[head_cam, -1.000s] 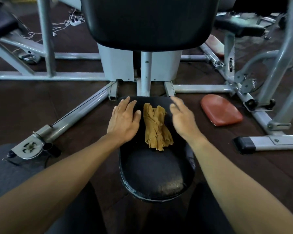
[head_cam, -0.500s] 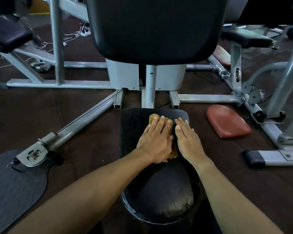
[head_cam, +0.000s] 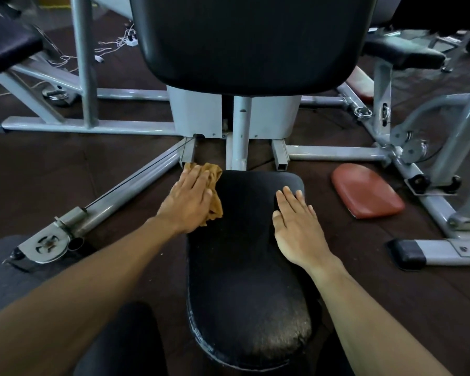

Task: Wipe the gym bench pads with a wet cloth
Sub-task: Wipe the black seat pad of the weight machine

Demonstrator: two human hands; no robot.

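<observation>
Head view, dark rubber floor [head_cam: 52, 169], grey machine frame [head_cam: 92, 128], black seat pad [head_cam: 244, 267]

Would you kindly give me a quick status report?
Left hand flat on cloth at seat pad far-left corner. Right hand flat on pad. Nothing in the way.

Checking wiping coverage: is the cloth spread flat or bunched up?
Bunched up. The brown cloth shows crumpled folds around the flat left hand pressing it at the seat pad's far left corner.
</observation>
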